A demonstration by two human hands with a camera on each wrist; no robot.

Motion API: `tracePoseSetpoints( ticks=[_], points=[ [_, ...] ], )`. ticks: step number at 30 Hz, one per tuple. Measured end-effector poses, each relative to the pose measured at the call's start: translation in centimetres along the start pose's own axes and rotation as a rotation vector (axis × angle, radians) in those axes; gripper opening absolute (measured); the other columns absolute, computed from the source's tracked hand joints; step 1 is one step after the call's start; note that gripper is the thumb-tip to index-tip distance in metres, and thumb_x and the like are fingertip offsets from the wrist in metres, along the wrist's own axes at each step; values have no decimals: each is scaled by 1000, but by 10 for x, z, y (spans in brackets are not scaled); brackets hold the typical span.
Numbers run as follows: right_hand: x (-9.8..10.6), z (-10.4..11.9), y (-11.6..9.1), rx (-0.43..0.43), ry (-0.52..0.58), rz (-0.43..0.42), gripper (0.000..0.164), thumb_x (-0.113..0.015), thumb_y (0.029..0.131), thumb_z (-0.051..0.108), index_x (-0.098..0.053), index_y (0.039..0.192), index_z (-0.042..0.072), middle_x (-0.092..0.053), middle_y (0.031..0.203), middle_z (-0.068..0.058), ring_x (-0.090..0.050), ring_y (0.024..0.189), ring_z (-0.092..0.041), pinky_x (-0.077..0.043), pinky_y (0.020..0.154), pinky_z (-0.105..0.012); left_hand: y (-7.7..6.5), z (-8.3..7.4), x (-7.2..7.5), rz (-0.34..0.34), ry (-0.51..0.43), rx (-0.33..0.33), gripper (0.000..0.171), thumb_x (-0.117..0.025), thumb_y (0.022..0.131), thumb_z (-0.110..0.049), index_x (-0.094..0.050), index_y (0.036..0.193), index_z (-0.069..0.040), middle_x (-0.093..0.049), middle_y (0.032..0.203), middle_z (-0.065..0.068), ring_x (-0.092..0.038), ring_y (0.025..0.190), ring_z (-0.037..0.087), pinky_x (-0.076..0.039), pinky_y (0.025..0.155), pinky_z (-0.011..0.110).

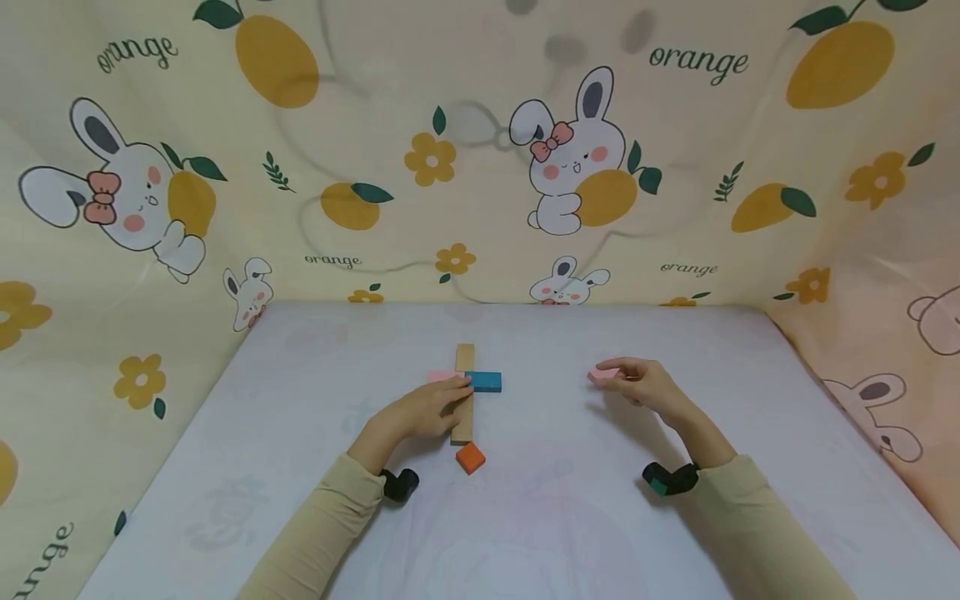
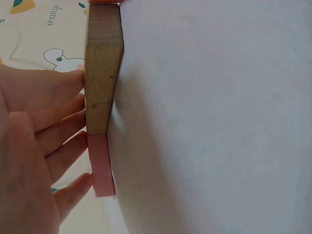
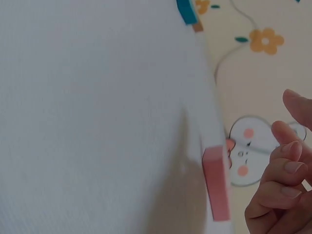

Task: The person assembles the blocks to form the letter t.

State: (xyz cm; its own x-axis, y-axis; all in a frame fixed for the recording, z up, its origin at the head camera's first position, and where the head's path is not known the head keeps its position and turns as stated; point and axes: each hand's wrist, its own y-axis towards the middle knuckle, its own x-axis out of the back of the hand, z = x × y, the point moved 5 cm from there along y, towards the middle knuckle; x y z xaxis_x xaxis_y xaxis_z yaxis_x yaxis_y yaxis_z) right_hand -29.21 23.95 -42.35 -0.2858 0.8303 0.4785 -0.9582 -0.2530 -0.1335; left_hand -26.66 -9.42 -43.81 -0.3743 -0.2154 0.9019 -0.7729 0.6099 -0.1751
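Note:
Flat on the white table, a long natural-wood strip (image 1: 462,429) points away from me, with a pink block (image 1: 441,376) on its left side and a blue block (image 1: 487,382) on its right, forming a cross. My left hand (image 1: 427,411) lies over this cross; in the left wrist view its fairly straight fingertips touch the wood (image 2: 102,87) and the pink block (image 2: 101,165). An orange block (image 1: 471,457) sits at the strip's near end. To the right, my right hand (image 1: 648,387) hovers over another pink block (image 1: 600,377), fingers loosely bent; the right wrist view shows it apart from that block (image 3: 217,187).
A cream cloth (image 1: 480,225) printed with rabbits and oranges stands as a wall behind the table and along both sides. The white tabletop (image 1: 555,500) stretches between the two arms. Each wrist wears a black band with a small camera (image 1: 671,479).

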Motion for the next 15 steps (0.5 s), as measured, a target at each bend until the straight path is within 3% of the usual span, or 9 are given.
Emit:
tracePoseSetpoints(
  ticks=[3,10,15],
  points=[
    [6,-6,3,-5,-13,-16,45,-67,90,18,-56,129,-1,-45,66,13,-37,53,-3,-34,50,-19,0,1,-1,6,-2,6,52,-50,97,-16,-40,146,-4,-31,160,8,-26,150,27,-27,123,43],
    [20,-18,12,73,-3,-31,46,-67,89,11,-54,129,-7,-47,66,14,-38,54,0,-34,49,-18,-1,-1,1,4,-8,10,51,-50,97,-15,-40,146,-4,-31,160,8,-26,150,27,-27,122,43],
    [26,-24,16,48,-1,-24,51,-68,88,14,-51,132,-7,-46,66,13,-39,57,-2,-35,51,-19,-2,-1,1,8,-13,12,52,-50,97,-15,-40,146,-4,-31,160,8,-26,150,27,-27,122,43]
  ],
)
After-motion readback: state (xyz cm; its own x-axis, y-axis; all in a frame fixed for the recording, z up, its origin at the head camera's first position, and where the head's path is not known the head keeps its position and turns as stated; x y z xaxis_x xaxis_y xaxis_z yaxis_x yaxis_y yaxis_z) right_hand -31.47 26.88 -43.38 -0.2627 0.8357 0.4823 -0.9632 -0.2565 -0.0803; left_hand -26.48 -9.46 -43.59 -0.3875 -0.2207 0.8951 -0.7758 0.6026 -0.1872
